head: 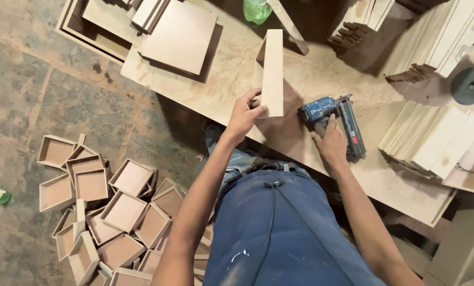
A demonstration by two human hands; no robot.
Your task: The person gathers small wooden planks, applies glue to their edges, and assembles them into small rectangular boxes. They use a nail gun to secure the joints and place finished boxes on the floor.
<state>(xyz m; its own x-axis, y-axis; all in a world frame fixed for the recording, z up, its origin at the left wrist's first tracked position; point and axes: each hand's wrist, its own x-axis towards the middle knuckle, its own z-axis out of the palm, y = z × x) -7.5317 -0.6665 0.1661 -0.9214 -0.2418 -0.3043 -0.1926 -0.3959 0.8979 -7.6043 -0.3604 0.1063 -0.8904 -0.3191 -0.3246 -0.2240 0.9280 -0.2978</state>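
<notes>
Left hand (pixel 246 112) pinches the upright board piece (pixel 272 71) steady on the worktop (pixel 321 159), ideally kept square, while right hand (pixel 332 143) clasps the blue nail gun (pixel 335 119)

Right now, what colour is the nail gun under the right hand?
Blue body with dark grey magazine, head view.

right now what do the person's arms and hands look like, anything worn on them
Both arms are bare to past the elbow, with no sleeves in view. The left hand and right hand wear no gloves, and no rings, watch or bands show. The fingers are uncovered.
</notes>
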